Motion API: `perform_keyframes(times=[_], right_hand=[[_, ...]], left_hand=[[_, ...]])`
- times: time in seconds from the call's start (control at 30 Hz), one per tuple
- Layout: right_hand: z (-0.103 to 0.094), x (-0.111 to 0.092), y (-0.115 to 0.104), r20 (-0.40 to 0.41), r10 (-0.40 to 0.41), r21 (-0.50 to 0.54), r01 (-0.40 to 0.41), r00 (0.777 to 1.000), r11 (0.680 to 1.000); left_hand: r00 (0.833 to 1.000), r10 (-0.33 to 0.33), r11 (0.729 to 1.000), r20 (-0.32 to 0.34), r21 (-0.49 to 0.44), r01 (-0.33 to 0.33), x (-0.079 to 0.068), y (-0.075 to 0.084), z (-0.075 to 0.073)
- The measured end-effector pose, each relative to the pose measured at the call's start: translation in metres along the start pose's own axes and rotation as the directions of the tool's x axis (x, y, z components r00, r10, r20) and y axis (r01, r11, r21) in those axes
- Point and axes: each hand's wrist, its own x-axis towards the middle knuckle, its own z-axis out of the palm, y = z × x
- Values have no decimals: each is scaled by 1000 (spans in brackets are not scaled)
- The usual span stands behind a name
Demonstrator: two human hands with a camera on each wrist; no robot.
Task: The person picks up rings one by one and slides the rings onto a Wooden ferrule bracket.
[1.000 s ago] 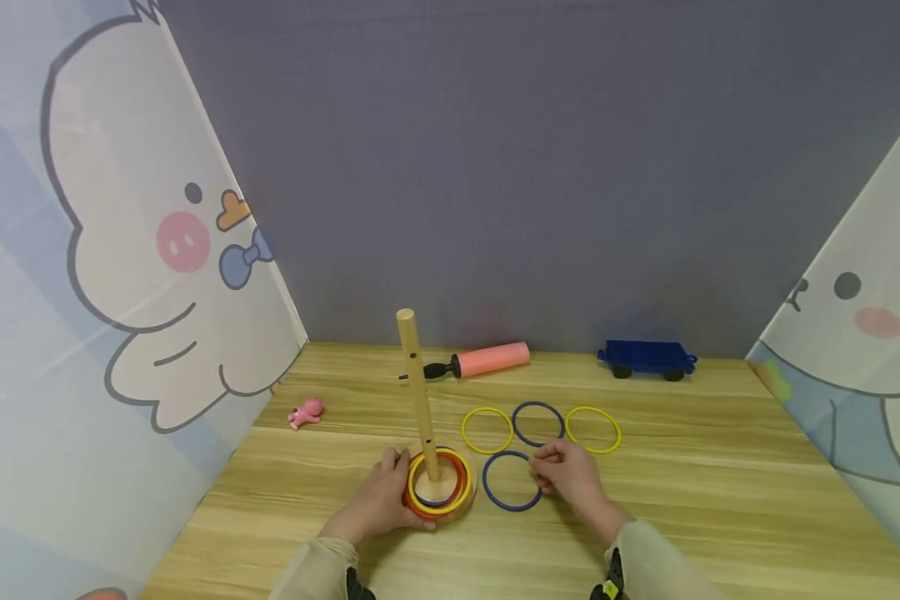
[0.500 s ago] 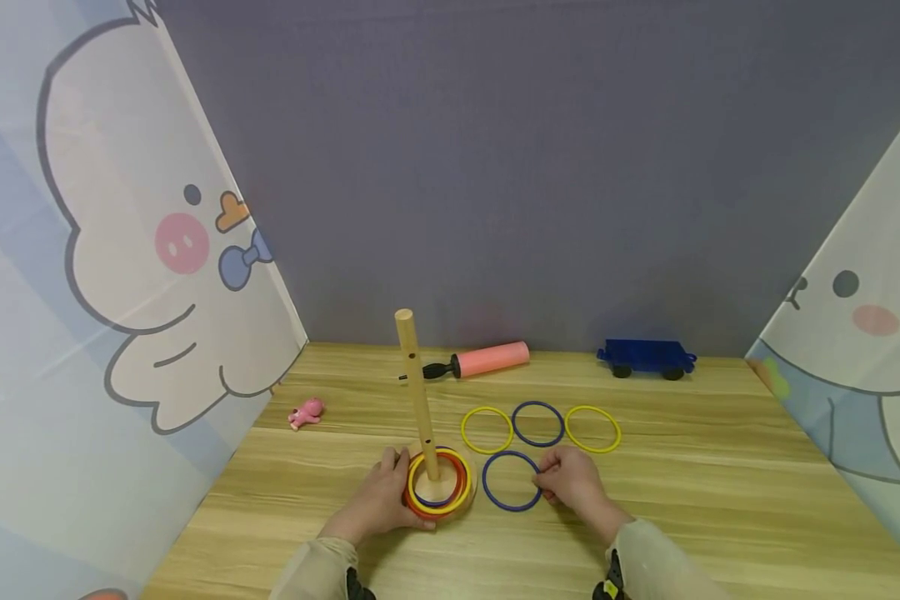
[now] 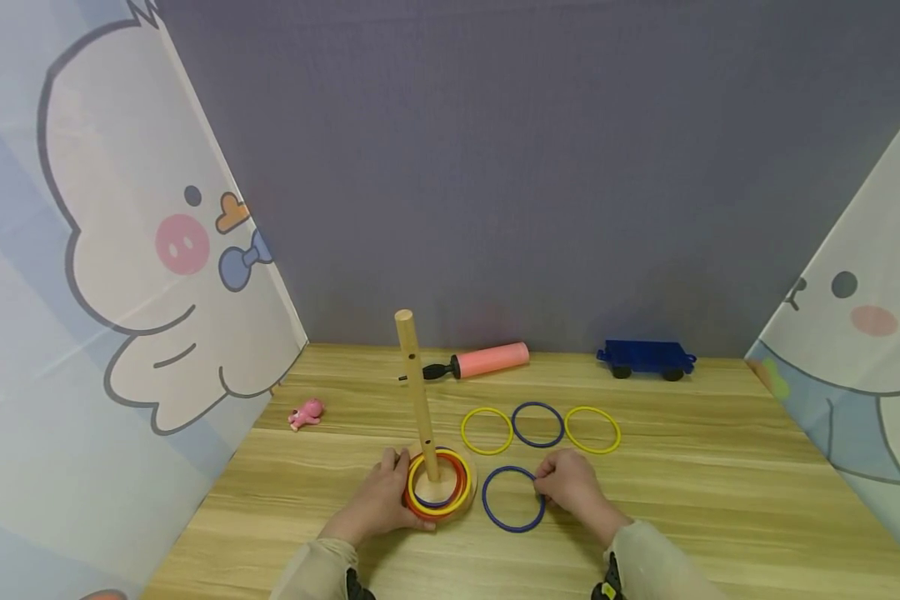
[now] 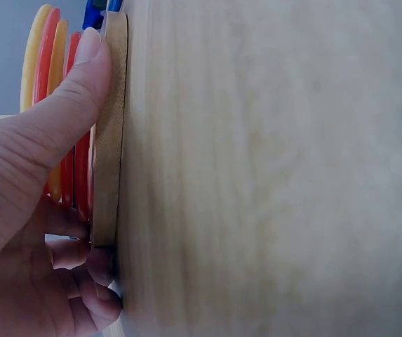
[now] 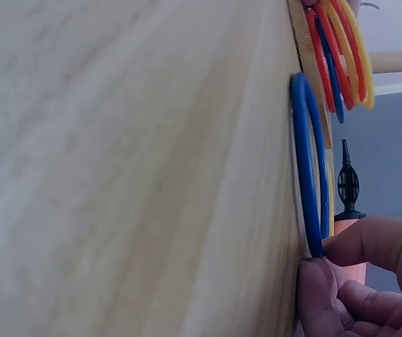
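Note:
A wooden ring-toss stand with an upright post (image 3: 418, 387) and a round base (image 4: 109, 175) stands on the table. Stacked red, yellow and blue rings (image 5: 357, 56) circle the foot of its post. My left hand (image 3: 381, 493) grips the base from the left, thumb at the near edge and fingers curled around the far side. To the right of the stand, my right hand (image 3: 572, 483) pinches a blue ring (image 5: 304, 161) at its right edge between thumb and finger. In the right wrist view that ring lies close along the tabletop.
Behind the held ring lie a yellow ring (image 3: 463, 431), another blue ring (image 3: 537, 404) and a second yellow ring (image 3: 619, 433). Farther back are a pink hand pump (image 3: 492, 359) and a blue wheeled cart (image 3: 647, 356). A small pink figure (image 3: 307, 413) lies at the left.
My right hand has taken hold of the near blue ring and drawn it slightly toward me, away from the back row of rings. The left hand and the stand have stayed put.

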Motion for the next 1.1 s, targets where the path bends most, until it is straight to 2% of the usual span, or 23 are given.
perform_keyframes(times=[0.17, 0.43, 0.6, 0.8, 1.1], right_hand=[[-1, -1, 0, 6, 1, 13, -1, 1000, 1000], [-5, -5, 2, 67, 42, 160, -52, 997, 986], [-5, -7, 5, 149, 51, 306, -95, 988, 947], [-8, -11, 6, 245, 10, 419, -115, 970, 901], [-21, -16, -9, 285, -30, 535, -133, 958, 835]], left_hand=[[1000, 7, 1000, -3, 2, -7, -1, 0, 0], [1000, 8, 1000, -10, -3, -8, -1, 0, 1], [999, 13, 1000, -29, 1, -13, -1, 0, 1], [999, 15, 1000, -29, 2, -15, -1, -1, 1], [999, 28, 1000, -29, 15, -28, -1, -1, 1]])
